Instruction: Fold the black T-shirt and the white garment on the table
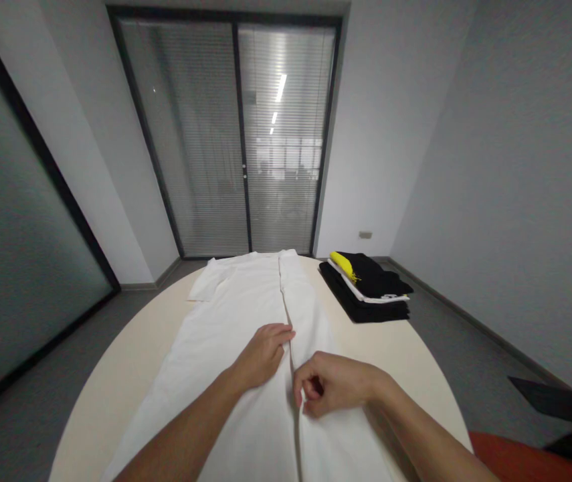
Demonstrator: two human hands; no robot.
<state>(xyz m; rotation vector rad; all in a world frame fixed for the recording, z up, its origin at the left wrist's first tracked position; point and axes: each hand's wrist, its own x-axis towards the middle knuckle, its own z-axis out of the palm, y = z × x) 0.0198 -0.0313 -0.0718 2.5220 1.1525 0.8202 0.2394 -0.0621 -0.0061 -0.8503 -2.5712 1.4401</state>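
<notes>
A white short-sleeved shirt [215, 348] lies spread along the table, one sleeve showing at its far left. Its right side is folded over lengthwise, so a long loose edge runs down the middle. At that edge, my left hand [265, 351] rests on the cloth with its fingers closed on the border. Nearer to me and to the right, my right hand [333, 385] pinches the edge of the folded flap between thumb and fingers, lifting it slightly. The shirt's near end runs out of view at the bottom.
The shirt lies on a round cream table [110, 388]. At the far right stands a stack of folded clothes [366, 288], black, white and yellow. Beyond the right rim are a red chair seat [511, 458] and a black armrest [556, 405]. Glass doors [245, 140] stand behind.
</notes>
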